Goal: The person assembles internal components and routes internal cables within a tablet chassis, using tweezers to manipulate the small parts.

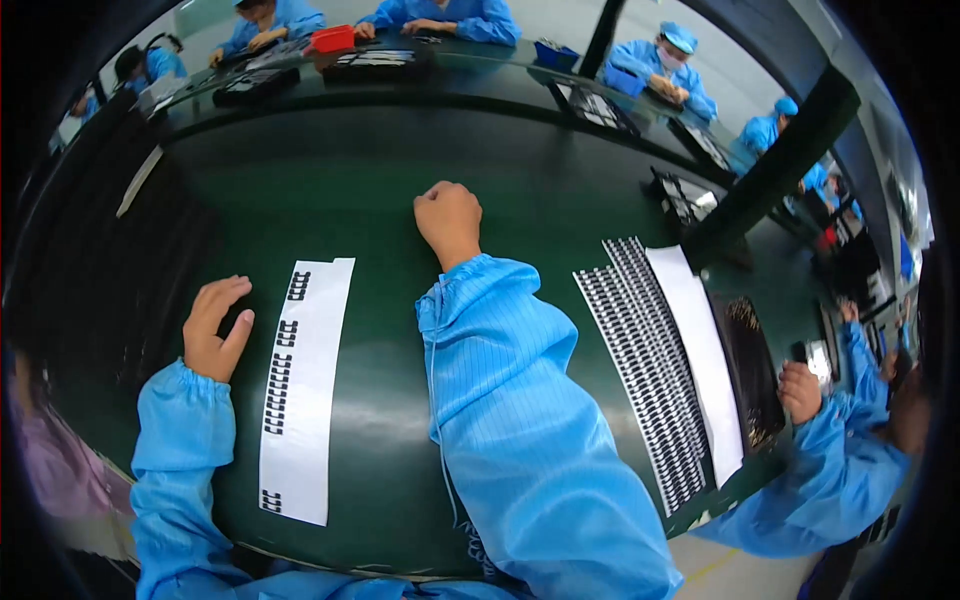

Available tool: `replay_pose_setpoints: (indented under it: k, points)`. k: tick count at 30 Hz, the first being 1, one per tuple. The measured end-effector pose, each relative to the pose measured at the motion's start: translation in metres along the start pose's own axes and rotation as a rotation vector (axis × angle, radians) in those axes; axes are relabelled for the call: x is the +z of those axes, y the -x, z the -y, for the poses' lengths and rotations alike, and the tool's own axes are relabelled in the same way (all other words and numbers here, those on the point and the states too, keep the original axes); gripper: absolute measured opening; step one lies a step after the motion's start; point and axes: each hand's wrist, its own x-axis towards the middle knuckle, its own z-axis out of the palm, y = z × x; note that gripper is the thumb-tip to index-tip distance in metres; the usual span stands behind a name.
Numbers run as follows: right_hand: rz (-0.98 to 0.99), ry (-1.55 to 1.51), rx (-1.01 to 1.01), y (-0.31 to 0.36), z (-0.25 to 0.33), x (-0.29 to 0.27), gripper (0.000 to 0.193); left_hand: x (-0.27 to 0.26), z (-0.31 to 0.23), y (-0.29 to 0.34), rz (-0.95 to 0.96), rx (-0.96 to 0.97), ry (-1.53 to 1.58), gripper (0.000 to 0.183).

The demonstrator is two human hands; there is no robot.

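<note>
**L hand by white strip, R hand in a fist on green bench**

Head view, looking down at a dk green bench (pixel 385 450). A white strip (pixel 312 400) lies lengthwise on it, btwn the L hand (pixel 210 335) and R forearm, touching neither. Small black pcs (pixel 278 385) sit along the strip's L edge in uneven groups, w/ bare gaps btwn.

L hand: relaxed, fingers slightly bent, thumb apart, nothing gripped; just L of the strip. R hand (pixel 450 220): clenched, knuckles fwd, farther up the bench; can't tell if anything's inside. Both arms in blue sleeves (pixel 510 370).

To the R: overlapping loaded strips (pixel 640 375) w/ dense rows of black pcs, then a plain strip (pixel 698 365), then a dk tray (pixel 752 375). A co-worker's hand (pixel 799 390) is just beside the tray.

Far side: people in blue, a red bin (pixel 333 39) & a blue bin (pixel 626 81).
</note>
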Motion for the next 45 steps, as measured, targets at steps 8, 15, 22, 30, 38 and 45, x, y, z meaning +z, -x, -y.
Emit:
replay_pose_setpoints:
  k: [8, 15, 22, 30, 38, 45]
  points:
    - [-0.026, 0.139, -0.044, 0.000, -0.013, -0.003, 0.017, 0.014, -0.020, -0.001, 0.051, 0.001, 0.128, 0.030]
    - [-0.067, 0.197, -0.109, 0.004, -0.017, -0.003, 0.016, 0.029, -0.040, -0.015, 0.187, 0.338, 0.139, 0.030]
    - [-0.216, 0.253, 0.152, 0.008, -0.004, -0.012, 0.018, 0.031, -0.022, -0.003, 0.295, 0.202, 0.113, 0.029]
    - [-0.394, 0.138, 0.226, -0.013, -0.020, -0.018, 0.020, 0.016, -0.039, -0.031, 0.239, 0.212, 0.120, 0.032]
    - [-0.188, 0.426, 0.215, -0.017, -0.065, -0.043, 0.032, 0.114, -0.160, -0.177, 0.351, 0.657, 0.266, 0.044]
    - [-0.145, 0.233, 0.284, -0.006, -0.086, -0.047, 0.034, 0.250, -0.249, -0.258, 0.813, -0.505, 0.891, 0.053]
